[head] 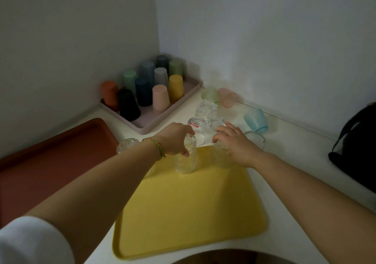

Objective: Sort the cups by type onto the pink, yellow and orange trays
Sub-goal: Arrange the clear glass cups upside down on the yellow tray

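The yellow tray (189, 212) lies in front of me. At its far edge stand two clear glasses upside down. My left hand (175, 141) grips the top of the left glass (186, 162). Over the right glass (220, 157) rests my right hand (236, 143), fingers around its top. The pink tray (162, 119) in the corner holds several opaque coloured cups, all upside down. At the left lies the orange tray (50, 157), bare. More clear glasses (205, 113) and translucent green (210, 95), pink (228, 97) and blue (256, 120) cups sit on the counter behind the yellow tray.
Another clear glass (127, 144) stands between the orange and yellow trays, by my left forearm. One clear glass (255, 139) sits just right of my right hand. A black bag (354, 147) occupies the counter's right end. Walls close off the corner.
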